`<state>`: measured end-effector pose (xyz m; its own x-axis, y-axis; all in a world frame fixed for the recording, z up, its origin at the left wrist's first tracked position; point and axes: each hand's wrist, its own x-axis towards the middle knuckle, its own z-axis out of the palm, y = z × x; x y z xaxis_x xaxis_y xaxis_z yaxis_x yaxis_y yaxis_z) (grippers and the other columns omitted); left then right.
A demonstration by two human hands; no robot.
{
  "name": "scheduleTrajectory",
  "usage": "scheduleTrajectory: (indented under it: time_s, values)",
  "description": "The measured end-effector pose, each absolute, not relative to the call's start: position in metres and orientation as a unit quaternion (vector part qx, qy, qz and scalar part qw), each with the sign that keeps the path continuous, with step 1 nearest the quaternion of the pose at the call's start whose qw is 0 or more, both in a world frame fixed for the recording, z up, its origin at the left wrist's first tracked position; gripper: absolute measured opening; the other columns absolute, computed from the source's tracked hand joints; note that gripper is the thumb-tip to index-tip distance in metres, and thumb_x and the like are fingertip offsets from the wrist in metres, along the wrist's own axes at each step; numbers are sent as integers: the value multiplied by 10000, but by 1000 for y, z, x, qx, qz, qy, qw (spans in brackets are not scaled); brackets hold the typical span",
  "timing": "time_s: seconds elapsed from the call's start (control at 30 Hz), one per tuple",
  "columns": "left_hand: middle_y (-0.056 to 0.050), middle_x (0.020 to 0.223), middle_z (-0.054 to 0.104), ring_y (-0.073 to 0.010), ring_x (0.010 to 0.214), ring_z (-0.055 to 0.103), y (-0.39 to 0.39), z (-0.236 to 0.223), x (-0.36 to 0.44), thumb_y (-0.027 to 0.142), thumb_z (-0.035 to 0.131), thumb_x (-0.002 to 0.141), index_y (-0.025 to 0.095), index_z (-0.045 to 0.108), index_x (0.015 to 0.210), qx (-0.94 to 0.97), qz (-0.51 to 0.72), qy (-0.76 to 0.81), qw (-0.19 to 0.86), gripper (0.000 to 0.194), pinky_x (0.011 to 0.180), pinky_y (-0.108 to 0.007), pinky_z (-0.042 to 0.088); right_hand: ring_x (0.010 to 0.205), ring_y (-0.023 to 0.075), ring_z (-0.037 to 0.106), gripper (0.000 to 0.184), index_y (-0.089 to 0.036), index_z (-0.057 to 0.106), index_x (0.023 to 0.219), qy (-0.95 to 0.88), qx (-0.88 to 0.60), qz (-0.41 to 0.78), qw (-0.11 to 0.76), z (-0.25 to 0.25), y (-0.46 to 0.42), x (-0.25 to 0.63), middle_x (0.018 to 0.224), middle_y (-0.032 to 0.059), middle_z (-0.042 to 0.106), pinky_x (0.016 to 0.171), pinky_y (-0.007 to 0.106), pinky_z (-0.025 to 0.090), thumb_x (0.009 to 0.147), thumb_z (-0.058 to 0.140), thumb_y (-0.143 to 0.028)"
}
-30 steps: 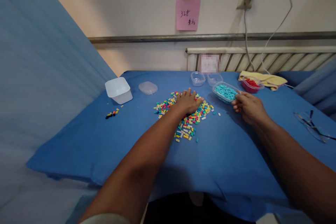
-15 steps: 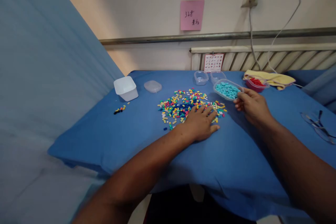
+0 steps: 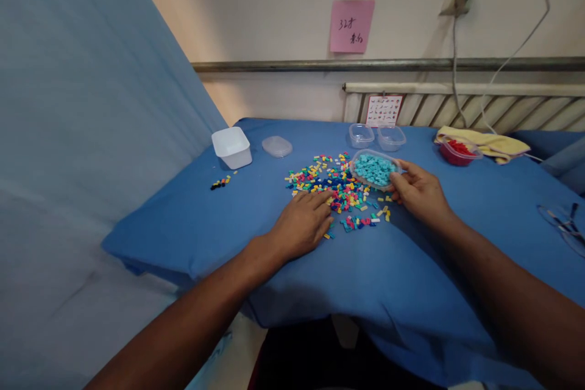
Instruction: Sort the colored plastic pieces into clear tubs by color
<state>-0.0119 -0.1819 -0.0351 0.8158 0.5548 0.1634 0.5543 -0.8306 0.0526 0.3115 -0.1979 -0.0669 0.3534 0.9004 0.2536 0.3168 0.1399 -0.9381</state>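
My left hand (image 3: 302, 223) lies palm down, fingers stretched out, at the near left side of a spread of small mixed-colour plastic bricks (image 3: 350, 198). Its fingertips touch the bricks, and the thumb is partly hidden. With thumb and fingers, my right hand (image 3: 419, 195) grips the right rim of a clear plastic container (image 3: 360, 181). Many light-blue bricks (image 3: 375, 167) fill that container, which is held tilted over the right part of the spread and covers some of it.
At the left are a white tub (image 3: 232, 146), a clear lid (image 3: 276, 146) and a few black, orange and yellow bricks (image 3: 221, 183). Two clear containers (image 3: 361, 136) stand at the back. Rightward are a container of red pieces (image 3: 458, 158), a yellow cloth (image 3: 489, 141) and glasses (image 3: 564, 228).
My left hand has slid left across the bricks, uncovering bricks at the near right. My right hand has brought the container of light-blue bricks left, over the spread. The view has shifted slightly.
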Motion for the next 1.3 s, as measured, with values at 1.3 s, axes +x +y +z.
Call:
scheduleTrajectory:
  time_s: [1.3]
  values:
    - [-128,1715,541,-354,1586,511,-145,-50,25,464,489,1173,237,695,1537,942,116,315,26,476,1305,-581,420,998,359,808,586,-95,581,1631,-730,-627,-132,238,-70,-118,284,1278,213,834,799,407,579,1144,425,-381]
